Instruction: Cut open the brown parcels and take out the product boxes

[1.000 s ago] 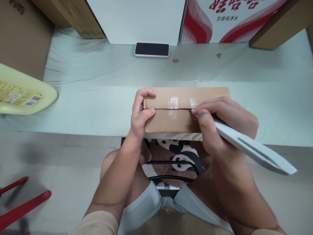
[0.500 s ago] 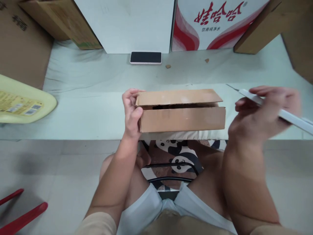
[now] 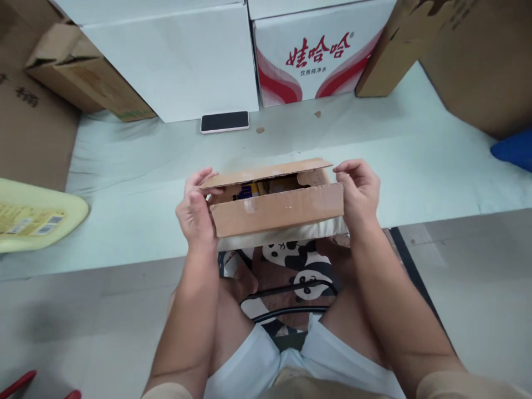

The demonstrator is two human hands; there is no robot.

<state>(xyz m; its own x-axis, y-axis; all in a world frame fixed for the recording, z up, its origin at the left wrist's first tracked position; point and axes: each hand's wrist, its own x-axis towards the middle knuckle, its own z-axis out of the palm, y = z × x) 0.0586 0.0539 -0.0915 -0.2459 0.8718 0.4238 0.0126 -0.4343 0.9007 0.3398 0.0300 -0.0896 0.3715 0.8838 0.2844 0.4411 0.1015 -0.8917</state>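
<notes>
The right hand (image 3: 358, 191), which held a slim white tool at the right half a second ago, is now at the right end of the cardboard box (image 3: 277, 211), and the gap between its flaps shows wider. The box is in the centre of the frame, at the near edge of the table (image 3: 137, 166), with yellow and blue contents (image 3: 247, 191) showing inside. The left hand (image 3: 198, 208) grips the box's left end, partly closed, some fingers reaching under the upper flap. The right hand's fingers and thumb curl close together at the right corner; whether they pinch the cardboard, I cannot tell. A dark-faced device (image 3: 225, 122) lies above centre; a pale yellow bottle (image 3: 41, 216) is at the left edge.
</notes>
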